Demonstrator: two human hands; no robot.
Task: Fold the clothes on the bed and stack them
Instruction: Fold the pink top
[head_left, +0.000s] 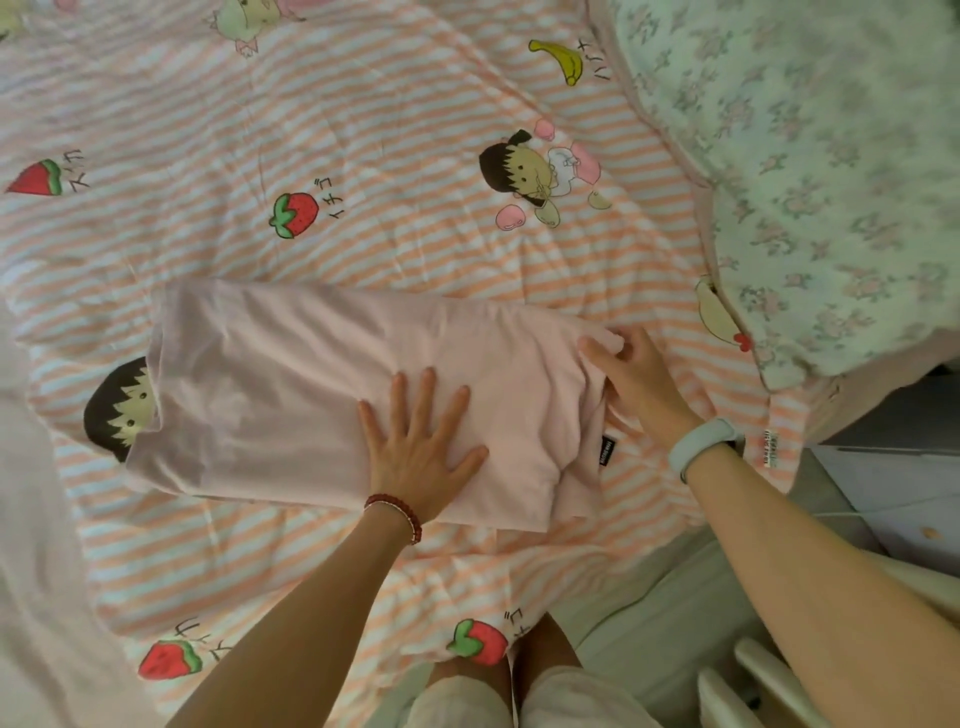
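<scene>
Both hands are on the job in the head view: left hand (423, 447) pressed flat and open on the pink garment (332, 395), right hand (636, 376) pinching its bunched end. It's lying mid-bed (363, 156) as a long folded strip, so I'd say we're mid-fold. Next I reckon I'd bring that right end over leftwards while the left palm pins the crease.

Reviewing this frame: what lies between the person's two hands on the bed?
In the head view, only the pink garment lies there, bunched between the flat left hand and the right hand at its edge.
</scene>
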